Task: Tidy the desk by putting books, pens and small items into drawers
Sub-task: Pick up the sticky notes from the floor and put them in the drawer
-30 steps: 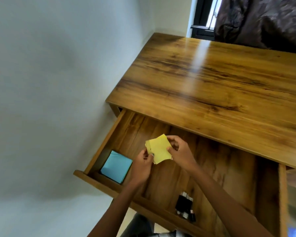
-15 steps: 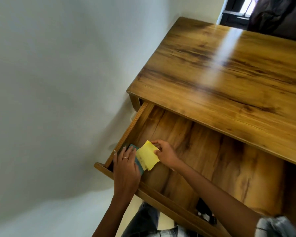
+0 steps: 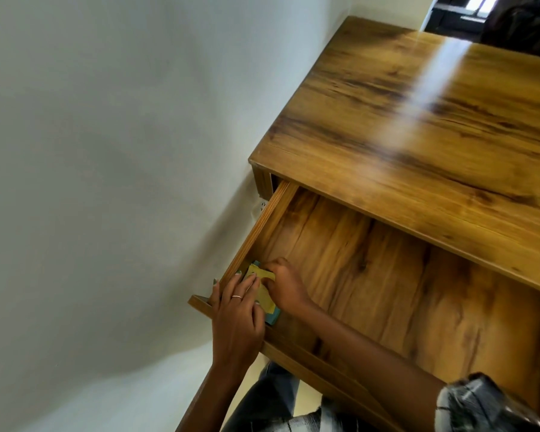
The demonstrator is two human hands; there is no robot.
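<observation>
Both hands work in the near-left corner of an open desk drawer (image 3: pixel 371 275), squaring a yellow sticky-note pad (image 3: pixel 262 293) on top of a teal pad (image 3: pixel 273 318) that already lies there. Left hand (image 3: pixel 237 319), a thin ring on one finger, lies flat with fingers spread, its fingertips pressing the yellow pad's left edge; it grips nothing. Right hand (image 3: pixel 286 286) is curled over the pad's far edge, fingers pinching or pushing it; how tightly cannot be told, as the knuckles hide the contact.

Little of the teal pad shows beyond a sliver at the far corner and another at the near edge, so the yellow pad appears to sit almost squarely on it, hard against the drawer's left wall (image 3: pixel 256 232). What else the drawer holds cannot be told, since the right forearm covers part of its floor. The wooden desk top (image 3: pixel 418 145) carries nothing in view.

Risks look minor. Top sheets of the yellow pad already curl near the right fingers and could crease or peel loose if pushed further. Stacked pads may slide apart when the drawer is shut briskly. Fingers left along the front rail could be caught if the drawer is closed early.
</observation>
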